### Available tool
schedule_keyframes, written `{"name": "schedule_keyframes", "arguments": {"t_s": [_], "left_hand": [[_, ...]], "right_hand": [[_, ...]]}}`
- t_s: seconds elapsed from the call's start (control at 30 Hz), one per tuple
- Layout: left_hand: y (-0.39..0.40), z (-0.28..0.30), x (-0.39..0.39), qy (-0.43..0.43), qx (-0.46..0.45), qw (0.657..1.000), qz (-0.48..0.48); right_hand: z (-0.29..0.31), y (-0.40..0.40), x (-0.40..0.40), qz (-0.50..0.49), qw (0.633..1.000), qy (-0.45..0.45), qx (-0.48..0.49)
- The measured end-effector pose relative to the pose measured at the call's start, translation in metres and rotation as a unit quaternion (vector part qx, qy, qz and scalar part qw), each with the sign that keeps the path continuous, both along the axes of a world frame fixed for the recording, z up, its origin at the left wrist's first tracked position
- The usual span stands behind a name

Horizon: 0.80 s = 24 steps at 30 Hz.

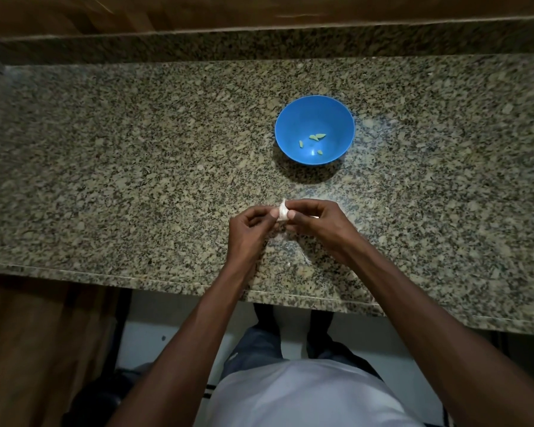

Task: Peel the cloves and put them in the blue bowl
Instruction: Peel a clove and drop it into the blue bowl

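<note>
A white garlic piece (282,211) in its papery skin is pinched between both hands above the counter. My left hand (250,231) holds its left side with thumb and fingertips. My right hand (313,223) grips its right side, fingers curled round it. Beyond the hands stands the blue bowl (290,118), round and upright, with several small peeled cloves (316,137) lying on its bottom. The part of the garlic inside my right hand is hidden.
The speckled granite counter (136,167) spreads wide to left and right, its front edge (167,280) just under my forearms. Thin bits of skin (304,257) lie on the counter near my wrists. A raised granite ledge (259,44) and wood run along the back.
</note>
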<state>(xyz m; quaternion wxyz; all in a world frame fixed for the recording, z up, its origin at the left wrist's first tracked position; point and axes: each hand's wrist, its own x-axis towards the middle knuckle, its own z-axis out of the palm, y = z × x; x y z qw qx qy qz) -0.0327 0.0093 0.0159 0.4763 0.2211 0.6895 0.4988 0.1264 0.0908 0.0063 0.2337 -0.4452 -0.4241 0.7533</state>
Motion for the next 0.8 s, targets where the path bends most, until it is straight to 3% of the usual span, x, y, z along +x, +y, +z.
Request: {"name": "schedule_keyframes", "arguments": {"t_s": [0.3,0.53,0.7,0.8], "left_hand": [[0.01,0.011,-0.002,0.144,-0.051,0.987,-0.058],[0.019,0.014,0.011,0.198,-0.111,0.973,-0.027],[0.023,0.015,0.019,0.148,-0.139,0.979,0.033],[0.021,0.018,0.02,0.028,-0.115,0.99,0.076]], "right_hand": [[-0.001,0.0,-0.001,-0.029,0.999,-0.019,0.039],[-0.009,-0.003,-0.008,-0.032,0.988,-0.098,0.118],[-0.005,-0.01,-0.013,0.01,0.96,-0.155,0.231],[-0.007,-0.012,-0.012,0.002,0.964,-0.162,0.212]]}}
